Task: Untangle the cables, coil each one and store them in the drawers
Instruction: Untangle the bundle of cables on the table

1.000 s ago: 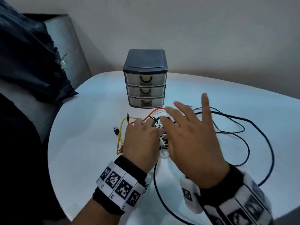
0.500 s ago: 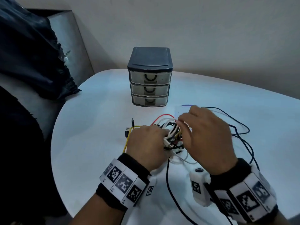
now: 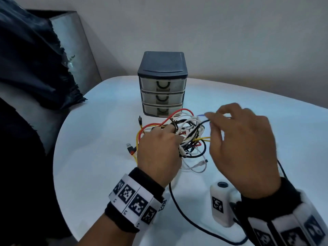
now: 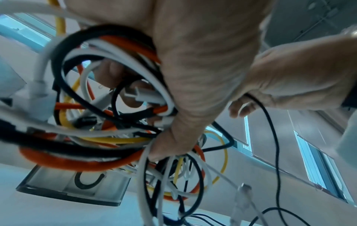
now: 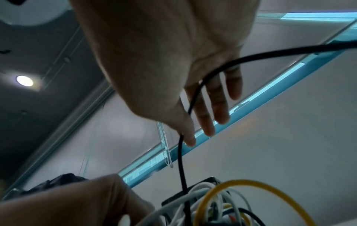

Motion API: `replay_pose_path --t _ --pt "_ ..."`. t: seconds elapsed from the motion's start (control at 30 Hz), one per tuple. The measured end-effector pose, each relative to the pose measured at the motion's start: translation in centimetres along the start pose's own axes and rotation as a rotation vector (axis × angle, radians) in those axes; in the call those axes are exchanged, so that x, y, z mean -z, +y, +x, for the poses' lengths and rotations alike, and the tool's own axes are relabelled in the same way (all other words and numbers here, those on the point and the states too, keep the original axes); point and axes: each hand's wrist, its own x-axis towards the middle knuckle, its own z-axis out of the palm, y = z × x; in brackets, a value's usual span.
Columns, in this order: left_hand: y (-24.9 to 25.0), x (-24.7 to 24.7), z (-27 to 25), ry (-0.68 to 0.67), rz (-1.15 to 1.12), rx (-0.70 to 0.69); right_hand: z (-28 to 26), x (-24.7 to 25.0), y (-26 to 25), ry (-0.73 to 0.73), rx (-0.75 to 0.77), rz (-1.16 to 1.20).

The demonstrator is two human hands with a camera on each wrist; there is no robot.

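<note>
Table [image 3: 99, 157]: white, carries the closed drawer unit [image 3: 162, 82] at the back.
Tangle [image 3: 184, 137]: raised just in front of the drawers, where half a second ago it sat lower.
Left hand [image 3: 158, 153]: fingers curled through the loops, gripping the bundle.
Right hand [image 3: 243, 146]: now drawn rightward, thumb and forefinger pinching a black cable [image 5: 180, 160], other fingers loose.
Meaning: separation has only begun; nothing coiled.
Hidden: the black cable's far end runs out of view; the pinch is motion-blurred.

Cable tangle [image 3: 186, 134] before drawer unit [image 3: 162, 84]
</note>
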Motion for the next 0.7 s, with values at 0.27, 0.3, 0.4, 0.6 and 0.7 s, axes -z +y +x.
replay_pose_path --t 0.27,0.3,0.4,0.6,0.7 --pt "0.5 0.2 0.0 -0.043 0.011 -0.06 -0.8 -2.4 -0.6 -0.282 0.075 -0.096" --pt "0.7 0.3 -0.1 -0.053 -0.008 -0.064 -0.7 -2.7 -0.4 -0.249 0.057 -0.066" --pt "1.1 0.3 -0.5 -0.059 -0.06 -0.086 -0.4 -3.3 -0.1 -0.027 -0.081 0.128" --pt "0.0 -0.4 -0.6 -0.069 -0.157 0.087 1.3 0.4 2.0 0.522 -0.259 0.412" --pt "-2.4 -0.4 0.1 0.07 -0.39 0.362 1.8 1.3 4.1 0.448 -0.403 0.391"
